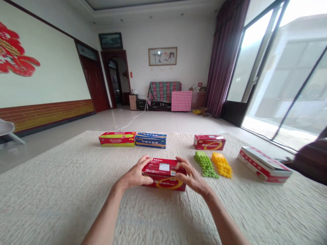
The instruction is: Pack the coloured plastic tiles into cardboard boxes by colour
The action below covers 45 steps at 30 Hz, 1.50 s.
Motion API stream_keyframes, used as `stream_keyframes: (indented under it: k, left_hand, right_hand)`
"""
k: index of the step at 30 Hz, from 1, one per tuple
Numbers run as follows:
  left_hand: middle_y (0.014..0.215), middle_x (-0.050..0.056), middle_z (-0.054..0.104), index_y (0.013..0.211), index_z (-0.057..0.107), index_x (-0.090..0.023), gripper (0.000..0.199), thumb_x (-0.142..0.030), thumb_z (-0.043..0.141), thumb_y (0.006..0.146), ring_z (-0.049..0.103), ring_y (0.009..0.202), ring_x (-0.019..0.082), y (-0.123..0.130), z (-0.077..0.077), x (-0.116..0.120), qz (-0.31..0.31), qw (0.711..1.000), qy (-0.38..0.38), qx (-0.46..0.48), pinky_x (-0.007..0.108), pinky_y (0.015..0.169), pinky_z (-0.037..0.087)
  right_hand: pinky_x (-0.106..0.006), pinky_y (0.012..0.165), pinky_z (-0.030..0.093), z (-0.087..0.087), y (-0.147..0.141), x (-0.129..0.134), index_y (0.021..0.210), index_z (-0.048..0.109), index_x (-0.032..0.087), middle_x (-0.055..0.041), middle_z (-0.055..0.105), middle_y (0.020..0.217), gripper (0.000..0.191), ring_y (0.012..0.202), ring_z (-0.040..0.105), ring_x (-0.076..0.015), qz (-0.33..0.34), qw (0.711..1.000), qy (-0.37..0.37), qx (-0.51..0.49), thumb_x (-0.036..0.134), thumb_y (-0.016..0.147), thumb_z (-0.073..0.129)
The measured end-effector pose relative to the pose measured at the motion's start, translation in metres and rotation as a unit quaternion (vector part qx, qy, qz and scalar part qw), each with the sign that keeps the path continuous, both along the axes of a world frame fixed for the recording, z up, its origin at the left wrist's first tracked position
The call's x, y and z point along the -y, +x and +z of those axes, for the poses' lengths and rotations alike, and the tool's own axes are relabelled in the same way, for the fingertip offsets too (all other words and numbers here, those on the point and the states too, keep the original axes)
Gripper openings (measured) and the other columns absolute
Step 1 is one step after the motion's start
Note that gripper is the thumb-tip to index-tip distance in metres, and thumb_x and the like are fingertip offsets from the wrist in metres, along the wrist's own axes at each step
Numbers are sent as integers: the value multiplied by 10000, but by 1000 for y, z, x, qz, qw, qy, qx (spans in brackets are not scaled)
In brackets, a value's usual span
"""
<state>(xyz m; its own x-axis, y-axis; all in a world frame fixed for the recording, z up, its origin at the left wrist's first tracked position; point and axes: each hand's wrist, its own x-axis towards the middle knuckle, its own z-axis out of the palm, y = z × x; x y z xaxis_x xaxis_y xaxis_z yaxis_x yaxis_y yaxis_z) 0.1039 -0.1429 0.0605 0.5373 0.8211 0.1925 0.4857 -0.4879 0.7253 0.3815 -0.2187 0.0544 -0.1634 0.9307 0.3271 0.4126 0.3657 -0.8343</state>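
Gripping a red box (162, 174) at both ends — left hand (134, 174) and right hand (193, 177) — on the cream cover (63, 190).
Fingers are hiding parts of its lettering; its white label is showing print too small to read. Behind, a blue box (150, 141) is displaying Chinese characters, seemingly 小霸王电池. Something dark (310, 158) is running off the right edge — hard to identify.

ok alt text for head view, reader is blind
Both hands clasp a red box on a cream cover. Farther back sit a red-yellow box and a blue box; to the right, a green lattice, a yellow lattice, another red box and a white-red box.
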Motion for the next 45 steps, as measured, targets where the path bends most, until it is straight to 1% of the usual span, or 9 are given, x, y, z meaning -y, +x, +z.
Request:
stream_keyframes:
  k: [4, 9, 12, 17, 21, 25, 30, 38, 45]
  left_hand:
    - [1364, 102, 493, 1388, 408, -219, 835, -199, 702, 607, 492, 1222, 250, 14, -14, 2, 55, 998, 23, 10, 338, 1007, 396]
    - [1151, 131, 655, 1438, 274, -158, 903, -268, 711, 656, 619, 1028, 249, 40, -19, -12, 185, 982, 17, -21, 324, 861, 453]
    - [1125, 168, 663, 1347, 403, -123, 745, -348, 689, 696, 623, 1019, 277, 66, -25, -30, 255, 964, 52, -58, 336, 836, 448]
    - [987, 130, 705, 1085, 595, -151, 341, -282, 624, 773, 661, 895, 230, 113, -44, -60, 276, 958, 82, 4, 294, 763, 454]
    - [859, 64, 730, 1051, 601, -155, 254, -196, 578, 802, 678, 781, 165, 138, -57, -83, 285, 954, 50, 77, 242, 713, 453]
    - [784, 49, 719, 838, 647, -169, 125, -245, 548, 823, 670, 741, 173, 150, -64, -100, 298, 950, 52, 81, 255, 684, 451]
    - [881, 61, 703, 816, 684, -177, 180, -225, 511, 825, 655, 822, 187, 153, -71, -109, 250, 961, 87, 77, 287, 778, 470]
    - [1352, 174, 515, 1251, 552, -76, 452, -138, 422, 823, 517, 1214, 269, 157, -82, -111, 156, 978, 140, -15, 380, 1016, 412]
    - [1340, 151, 531, 1233, 565, -87, 461, -113, 404, 802, 516, 1220, 251, 159, -85, -112, 167, 974, 152, -25, 358, 1042, 404]
  right_hand:
    - [-368, 1023, 391, -3, 5, -2, 1109, 520, 224, -105, 131, 1520, 456, 1358, 295, -249, 2, 998, -1, 67, 181, 670, 638]
    - [-384, 1005, 393, -5, 11, -30, 1049, 475, 187, -163, 319, 1403, 445, 1323, 354, -260, -78, 973, 68, 205, 43, 632, 531]
    - [-312, 930, 427, 8, 18, -53, 1065, 461, 185, -146, 352, 1386, 399, 1191, 496, -216, -127, 939, 47, 317, 70, 686, 513]
    - [-331, 785, 438, 35, 32, -87, 1067, 488, 201, -102, 531, 1188, 321, 985, 595, -224, -203, 867, -35, 454, 128, 755, 518]
    - [-442, 823, 388, 42, 38, -112, 1097, 508, 154, -174, 544, 1161, 416, 1059, 538, -340, -258, 828, -74, 492, 137, 698, 621]
    - [-467, 855, 352, 40, 41, -132, 1136, 501, 121, -206, 552, 1150, 470, 1105, 499, -359, -288, 804, -91, 512, 87, 682, 618]
    - [-433, 842, 379, 38, 46, -149, 1150, 500, 139, -207, 564, 1148, 482, 1090, 516, -334, -296, 802, -92, 511, 105, 686, 626]
    - [-429, 820, 411, 31, 58, -166, 1174, 490, 176, -198, 563, 1153, 493, 1096, 505, -330, -298, 818, -66, 488, 116, 699, 608]
    - [-372, 921, 378, 44, 95, -159, 1283, 420, 200, -115, 468, 1329, 532, 1166, 455, -242, -243, 844, -9, 478, 161, 763, 525]
